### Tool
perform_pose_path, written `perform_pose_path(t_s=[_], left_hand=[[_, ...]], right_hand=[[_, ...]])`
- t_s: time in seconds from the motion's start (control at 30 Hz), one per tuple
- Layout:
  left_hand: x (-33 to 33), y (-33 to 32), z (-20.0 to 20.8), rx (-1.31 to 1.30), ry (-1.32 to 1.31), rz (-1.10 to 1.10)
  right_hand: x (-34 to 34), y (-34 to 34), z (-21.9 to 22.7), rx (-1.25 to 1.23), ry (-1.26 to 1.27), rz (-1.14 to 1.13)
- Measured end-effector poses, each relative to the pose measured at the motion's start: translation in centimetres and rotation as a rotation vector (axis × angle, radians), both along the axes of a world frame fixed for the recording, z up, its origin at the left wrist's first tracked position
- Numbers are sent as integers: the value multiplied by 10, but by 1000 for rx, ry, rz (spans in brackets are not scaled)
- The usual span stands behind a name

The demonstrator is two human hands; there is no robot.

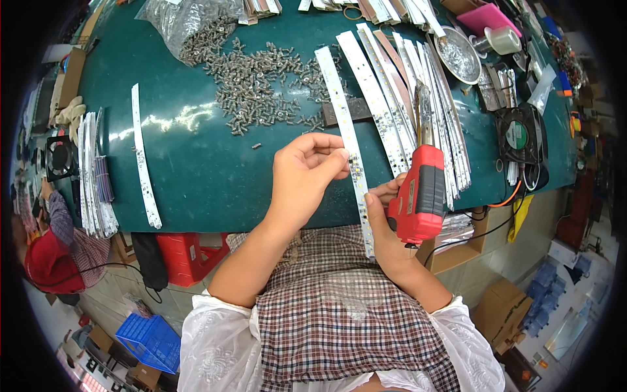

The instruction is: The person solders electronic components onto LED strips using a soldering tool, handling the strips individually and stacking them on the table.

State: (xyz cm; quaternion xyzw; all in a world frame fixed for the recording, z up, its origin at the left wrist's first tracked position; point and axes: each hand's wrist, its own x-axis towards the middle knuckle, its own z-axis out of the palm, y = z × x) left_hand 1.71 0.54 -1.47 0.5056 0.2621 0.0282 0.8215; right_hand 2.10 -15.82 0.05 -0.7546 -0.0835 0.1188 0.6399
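A narrow white LED strip board (353, 163) stands slanted in front of me, over the table's near edge. My left hand (302, 176) pinches its left edge near the middle between thumb and fingers. My right hand (390, 228) is closed round a red and black gun-shaped power tool (418, 199), while its thumb lies against the board's lower right edge. The tool's slim metal front end points away from me, over a row of similar strip boards (375, 98); its exact kind I cannot tell. Part of the right fingers is hidden behind the tool.
Loose screws (255, 88) lie heaped beside a clear plastic bag (163, 26) on the green table (189, 170). A single strip (140, 157) and a strip stack (91, 176) lie left. A metal bowl (457, 55) and a small black fan (520, 134) are right. Another person (55, 255) sits far left.
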Motion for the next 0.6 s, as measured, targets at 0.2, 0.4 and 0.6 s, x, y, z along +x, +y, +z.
perform_pose_path(t_s=[0.2, 0.4, 0.6], left_hand=[[6, 2, -20, 379, 113, -12], [3, 6, 1, 921, 210, -91], [3, 8, -8, 895, 16, -108]], right_hand=[[-8, -26, -7, -136, -209, -14], [-17, -77, 15, -427, -28, 165], [-26, -87, 7, -382, 71, 217]])
